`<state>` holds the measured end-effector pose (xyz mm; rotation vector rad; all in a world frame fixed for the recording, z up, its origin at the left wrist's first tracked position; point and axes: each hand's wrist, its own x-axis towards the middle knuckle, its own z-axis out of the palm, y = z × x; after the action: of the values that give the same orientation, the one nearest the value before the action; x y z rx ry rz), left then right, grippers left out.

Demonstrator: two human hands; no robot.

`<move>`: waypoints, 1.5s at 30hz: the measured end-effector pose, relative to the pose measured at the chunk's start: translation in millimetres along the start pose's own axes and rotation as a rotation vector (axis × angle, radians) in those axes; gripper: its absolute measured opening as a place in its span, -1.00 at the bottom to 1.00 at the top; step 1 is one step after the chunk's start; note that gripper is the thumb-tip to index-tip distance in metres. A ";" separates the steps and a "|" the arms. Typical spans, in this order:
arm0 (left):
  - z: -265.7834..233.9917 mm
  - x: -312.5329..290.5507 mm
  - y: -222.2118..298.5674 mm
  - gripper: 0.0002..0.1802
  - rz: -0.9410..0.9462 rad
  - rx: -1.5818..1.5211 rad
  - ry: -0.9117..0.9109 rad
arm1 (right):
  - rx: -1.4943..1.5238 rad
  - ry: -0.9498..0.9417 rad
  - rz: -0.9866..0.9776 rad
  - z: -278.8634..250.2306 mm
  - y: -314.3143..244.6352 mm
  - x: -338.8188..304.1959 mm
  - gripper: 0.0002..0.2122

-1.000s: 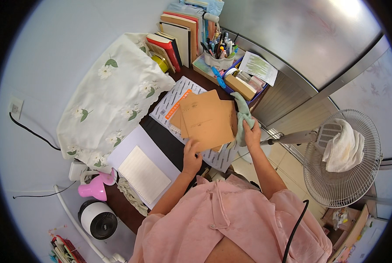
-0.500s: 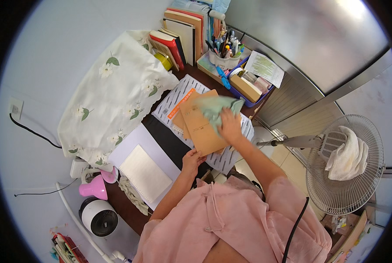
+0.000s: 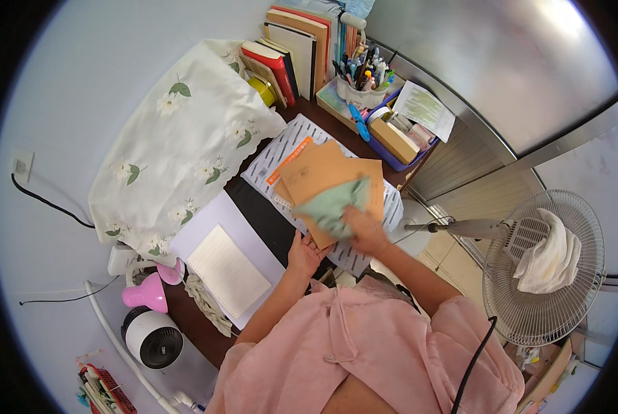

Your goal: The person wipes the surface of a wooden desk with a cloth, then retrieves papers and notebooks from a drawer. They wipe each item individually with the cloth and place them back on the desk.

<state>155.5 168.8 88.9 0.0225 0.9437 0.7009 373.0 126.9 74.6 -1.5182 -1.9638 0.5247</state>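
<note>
My right hand [image 3: 365, 231] is closed on a crumpled pale green cloth [image 3: 333, 207], which lies across brown kraft-covered notebooks [image 3: 319, 168]. The cloth and hand are slightly blurred. At the near corner of the notebooks, my left hand [image 3: 305, 257] grips the edge, its fingers partly hidden underneath. The notebooks overlap in a loose fan. Beneath them lies a white packaging sheet [image 3: 274, 153] with dark printed stripes and an orange strip. To the left, an open spiral notebook with blank-looking pages [image 3: 227, 269] rests on a pale lilac sheet [image 3: 193, 238].
Upright books [image 3: 292, 58], a pen holder [image 3: 364, 90] and a blue basket of small items [image 3: 395, 141] line the far side. A flowered white cloth [image 3: 185, 131] covers something at left. A pink lamp [image 3: 145, 294] and small white fan [image 3: 156, 339] stand nearer; a standing fan [image 3: 544, 269] is right.
My right hand has drawn the green cloth nearer and to the left across the notebooks. The top notebooks are fanned differently, and my left hand sits farther under their near corner.
</note>
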 end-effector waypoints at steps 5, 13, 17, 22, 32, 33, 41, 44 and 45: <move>4.1 7.9 0.1 -0.27 -0.024 0.020 -0.079 | -0.242 0.264 0.323 0.4 15.2 71.0 -0.44; 18.1 3.9 1.2 -0.36 0.038 0.005 -0.103 | -0.026 -0.065 -0.059 14.6 -36.2 29.9 -0.45; 13.9 14.8 -6.0 -0.53 0.071 0.179 -0.066 | -0.095 0.387 0.205 -11.4 7.7 -11.5 -0.51; 32.1 6.0 11.9 -0.65 0.283 0.202 -0.077 | 0.391 0.546 0.729 -32.9 17.2 4.2 -0.57; -93.7 -174.3 95.2 -0.59 0.723 0.222 -0.016 | 0.290 0.575 0.675 -24.5 18.0 5.2 -0.56; -116.5 -182.2 94.8 -0.59 0.716 0.175 0.032 | 0.266 0.589 0.649 -23.7 20.1 3.5 -0.55; -235.9 -153.9 71.4 -0.65 1.091 1.209 1.105 | -0.116 0.289 0.273 10.8 -12.1 64.6 -0.53; -168.5 -113.7 76.8 -0.63 1.187 0.992 0.664 | -0.174 0.002 0.057 18.1 -47.0 67.5 -0.50; -151.2 -99.5 75.8 -0.62 1.041 1.011 0.605 | -0.163 -0.084 -0.036 20.2 -52.3 63.9 -0.49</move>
<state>-36.9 130.5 94.3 1.3351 1.8163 1.1214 310.7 175.2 106.3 -1.5792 -2.1391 0.4279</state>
